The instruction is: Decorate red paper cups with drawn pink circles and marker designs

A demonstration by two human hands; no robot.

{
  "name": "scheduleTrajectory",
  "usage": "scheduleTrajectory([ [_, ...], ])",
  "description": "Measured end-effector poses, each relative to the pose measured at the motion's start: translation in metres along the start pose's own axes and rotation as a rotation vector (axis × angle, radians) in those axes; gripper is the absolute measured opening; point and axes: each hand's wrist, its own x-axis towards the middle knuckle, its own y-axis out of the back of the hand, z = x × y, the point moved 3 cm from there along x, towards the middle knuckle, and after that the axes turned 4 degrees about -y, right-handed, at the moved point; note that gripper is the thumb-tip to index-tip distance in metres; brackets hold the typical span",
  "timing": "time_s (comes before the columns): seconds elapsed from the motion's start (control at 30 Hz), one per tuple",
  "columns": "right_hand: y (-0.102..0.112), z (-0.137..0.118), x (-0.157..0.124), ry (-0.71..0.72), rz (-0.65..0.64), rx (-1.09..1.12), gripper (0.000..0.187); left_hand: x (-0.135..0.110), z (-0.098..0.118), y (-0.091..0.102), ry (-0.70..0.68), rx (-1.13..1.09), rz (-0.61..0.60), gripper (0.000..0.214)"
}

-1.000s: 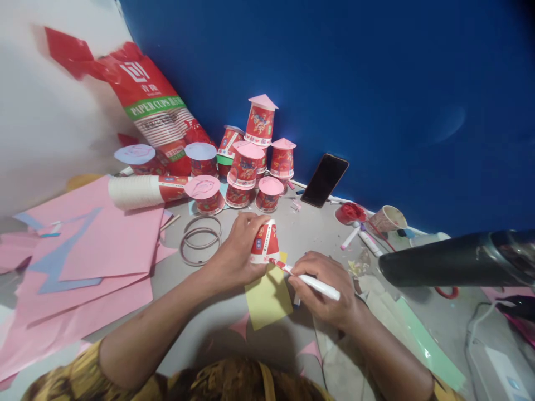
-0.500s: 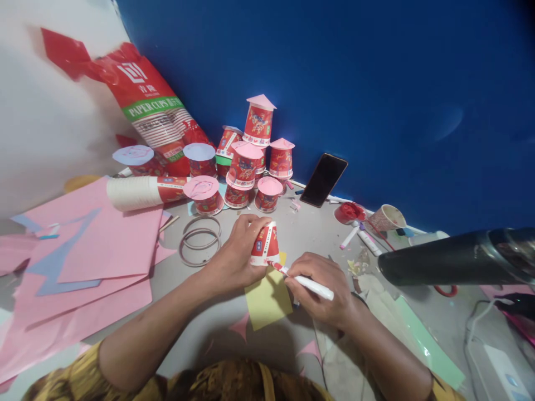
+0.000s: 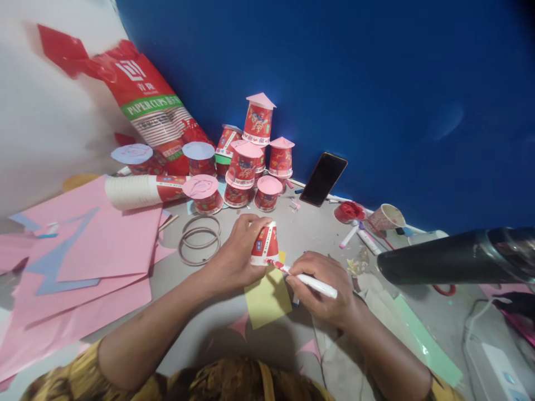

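My left hand point(image 3: 239, 249) is wrapped round a red and white paper cup point(image 3: 264, 245), held upside down with its wide rim at the bottom. A white marker point(image 3: 314, 284) with a red front end is pinched in my right hand point(image 3: 324, 287). Its tip touches, or nearly touches, the white band near the cup's rim, where small red marks show. Below the cup lies a yellow paper sheet point(image 3: 270, 306). Beyond my hands, several upturned red cups with paper tops stand in a stack, one pink-topped cup point(image 3: 258, 122) at its peak.
Pink paper sheets point(image 3: 104, 245) spread at left beside a row of nested cups point(image 3: 134, 192) and metal rings point(image 3: 199, 239). Behind them leans a paper cup bag point(image 3: 146, 94). A phone point(image 3: 324, 179) rests against the blue wall. A dark cylinder point(image 3: 447, 256) juts in at right.
The marker's back end has shifted slightly right and down with my right hand, its tip staying by the cup's rim. The cup and left hand look nearly unmoved.
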Motion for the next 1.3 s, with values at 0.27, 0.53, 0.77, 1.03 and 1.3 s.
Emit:
scheduleTrajectory([
  [0.27, -0.0042, 0.0003, -0.0001, 0.011, 0.006, -0.012, 0.006, -0.0013, -0.0004, -0.0019, 0.011, -0.005, -0.015, 0.086],
  [0.53, -0.004, -0.0013, 0.0011, 0.008, -0.005, -0.036, 0.008, -0.001, 0.0023, -0.0012, 0.005, -0.017, -0.026, 0.084],
  [0.77, -0.0024, -0.006, 0.0024, 0.027, -0.004, -0.036, 0.009, -0.0011, 0.0015, -0.0019, 0.007, -0.004, -0.028, 0.087],
  [1.03, -0.0075, -0.0028, 0.0013, 0.031, -0.035, -0.059, 0.011, -0.0014, 0.0036, -0.0018, -0.001, -0.008, -0.035, 0.089],
  [1.3, -0.0024, -0.0044, 0.0016, 0.0, 0.004, -0.046, 0.009, -0.0015, 0.0032, -0.0021, -0.002, -0.012, -0.037, 0.085],
])
